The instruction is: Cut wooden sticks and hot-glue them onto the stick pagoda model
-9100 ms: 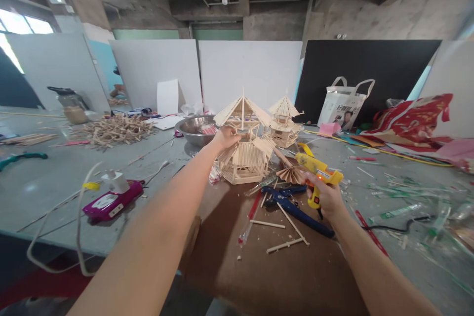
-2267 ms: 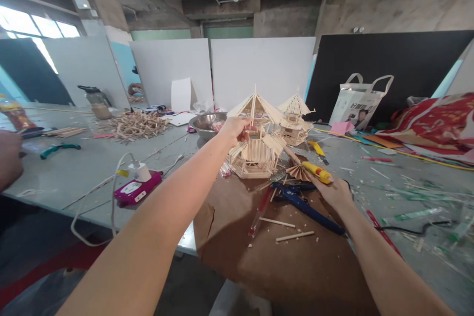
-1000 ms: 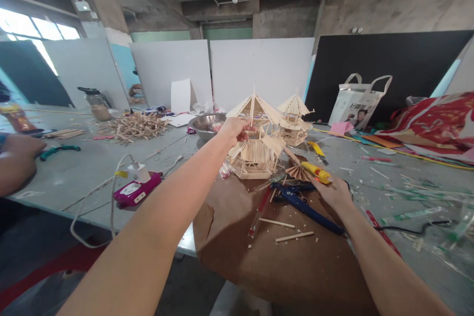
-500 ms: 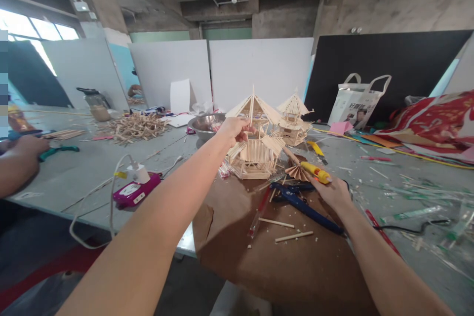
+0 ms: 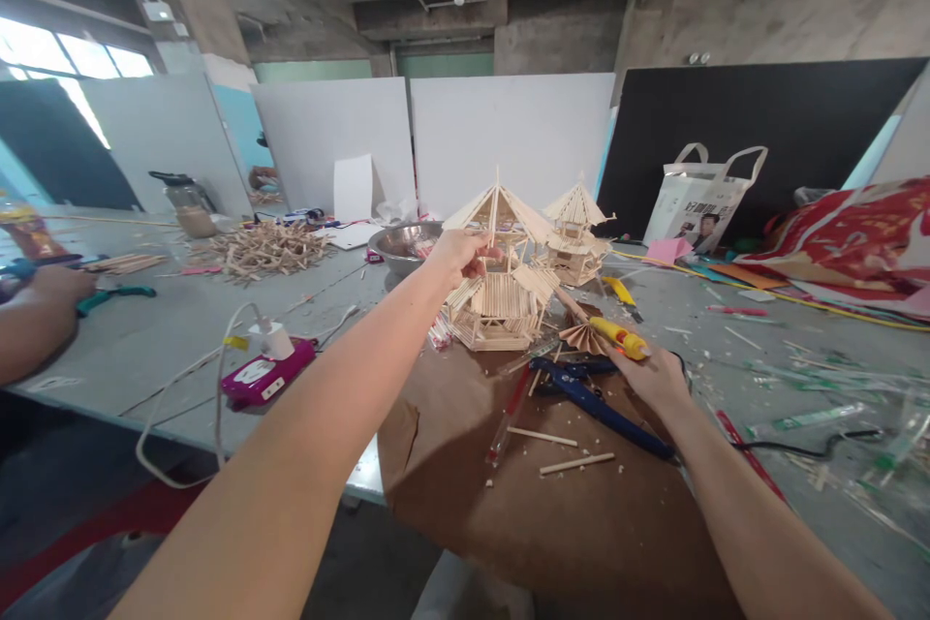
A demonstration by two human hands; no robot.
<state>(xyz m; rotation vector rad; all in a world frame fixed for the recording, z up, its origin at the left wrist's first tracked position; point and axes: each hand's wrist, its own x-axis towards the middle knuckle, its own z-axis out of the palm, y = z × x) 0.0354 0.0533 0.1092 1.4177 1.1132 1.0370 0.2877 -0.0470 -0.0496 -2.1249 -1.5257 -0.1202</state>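
Note:
A model pavilion of thin wooden sticks (image 5: 501, 315) stands ahead of me, with a pointed upper roof and a lower tiled-looking tier. My left hand (image 5: 465, 255) reaches in just under its upper roof, fingers curled and pinched together; what they hold is hidden. To the right of the model, my right hand (image 5: 658, 380) is closed around a yellow tool with an orange end (image 5: 620, 337); its exact kind is unclear. A pleated brown fan-like piece (image 5: 583, 339) lies against the tool's far end. Below is a blue-handled tool (image 5: 596, 407).
A second stick pavilion (image 5: 577, 237) stands behind. Around are a steel bowl (image 5: 396, 252), a stick pile (image 5: 265, 249), a purple power strip (image 5: 265, 376), loose sticks (image 5: 576, 464), a yellow cutter (image 5: 619, 290) and plastic wrappers (image 5: 821, 418). Another person's hand (image 5: 62, 286) is at far left.
Almost nothing differs. Both my hands keep their places at the pavilion and on the yellow tool.

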